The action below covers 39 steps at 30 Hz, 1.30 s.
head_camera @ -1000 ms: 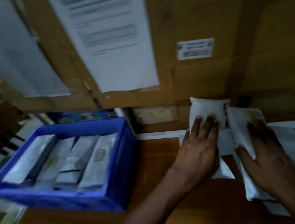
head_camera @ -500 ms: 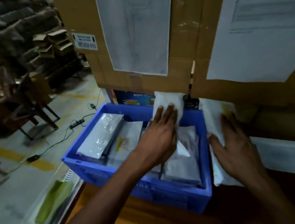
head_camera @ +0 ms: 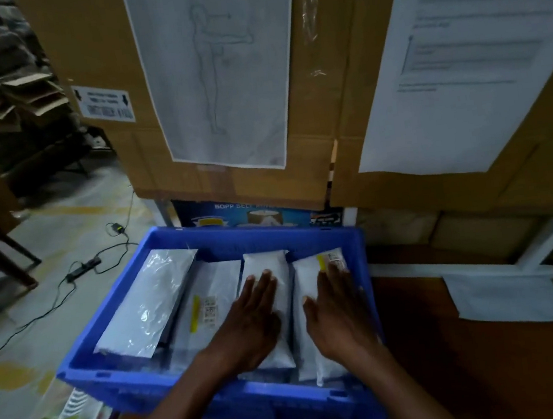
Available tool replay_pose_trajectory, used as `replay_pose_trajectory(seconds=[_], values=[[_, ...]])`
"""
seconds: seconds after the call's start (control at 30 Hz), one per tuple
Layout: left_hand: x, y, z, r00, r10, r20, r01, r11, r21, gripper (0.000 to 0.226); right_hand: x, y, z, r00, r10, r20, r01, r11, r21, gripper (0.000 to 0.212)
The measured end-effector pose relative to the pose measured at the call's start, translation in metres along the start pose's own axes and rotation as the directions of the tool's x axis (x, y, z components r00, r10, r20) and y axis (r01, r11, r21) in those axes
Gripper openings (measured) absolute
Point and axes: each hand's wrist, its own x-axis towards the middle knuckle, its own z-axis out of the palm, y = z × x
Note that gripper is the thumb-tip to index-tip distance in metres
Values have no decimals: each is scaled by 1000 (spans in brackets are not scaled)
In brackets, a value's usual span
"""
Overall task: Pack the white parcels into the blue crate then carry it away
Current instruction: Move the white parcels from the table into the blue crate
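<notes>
Both forearms cut off at the bottom edge of the frame. Near ends of two plump white plastic parcels hidden beneath the palms: the left white parcel (head_camera: 265, 262) under the left hand (head_camera: 250, 326), and the right white parcel (head_camera: 309, 271), yellow-striped and labelled at its far end, under the right hand (head_camera: 339, 316). Label print too small to read. Lower layers in the blue plastic crate (head_camera: 254, 237) mostly covered, count impossible to tell. Text on the large printed paper sheet (head_camera: 459, 68) at upper right blurred. Loose white parcels (head_camera: 502, 297) at the right edge, on the brown wooden bench (head_camera: 440, 363), dim and partly cropped.

Crate in the lower centre of the frame, at the bench's left end. Both parcels inside it, side by side in its right half, lengthwise toward the far wall. Left fingers (head_camera: 259, 283) straight and close together, flat on the left parcel's middle, tips short of its far end. Right fingers (head_camera: 336, 275) likewise flat on the right parcel, thumb held apart at that parcel's left edge. Pressing, not gripping. Further left in the crate, a glossy silver-wrapped parcel (head_camera: 148, 303) and a flat grey parcel with a yellow stripe (head_camera: 209, 299), clear of both hands.
</notes>
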Motion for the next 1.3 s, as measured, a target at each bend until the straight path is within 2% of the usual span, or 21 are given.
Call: replay_pose_trajectory(seconds=[0.07,0.17,0.33,0.5,0.63,0.8,0.97,1.13,1.3], values=[[1,-9,12,998,-34,56,39,995,-94,75,2,0,11,997,41,58,-43,999,31,66],[1,-9,16,992,-52,112,62,994,-90,71,2,3,25,991,83,110,-96,988,121,65],[0,1,11,980,-87,181,97,994,-43,69,-1,7,23,993,64,99,-79,986,150,68],[7,3,1,989,-105,103,106,994,-5,74,-26,7,2,996,-55,-72,63,992,112,69],[32,27,-15,998,-67,-4,67,997,-45,71,-41,33,-25,961,-117,-253,147,984,105,71],[62,98,-25,997,31,-66,-38,994,-104,71,-51,126,-62,955,-53,-293,82,993,85,67],[87,206,-15,985,106,-140,-123,985,-121,79,-61,238,-93,942,11,-336,11,998,64,61],[116,331,22,990,98,-100,-112,982,-152,67,-73,365,-128,967,18,-253,-27,999,-32,62],[161,434,96,996,60,-59,-71,976,-208,62,-72,491,-152,988,36,-148,-44,998,-51,61]])
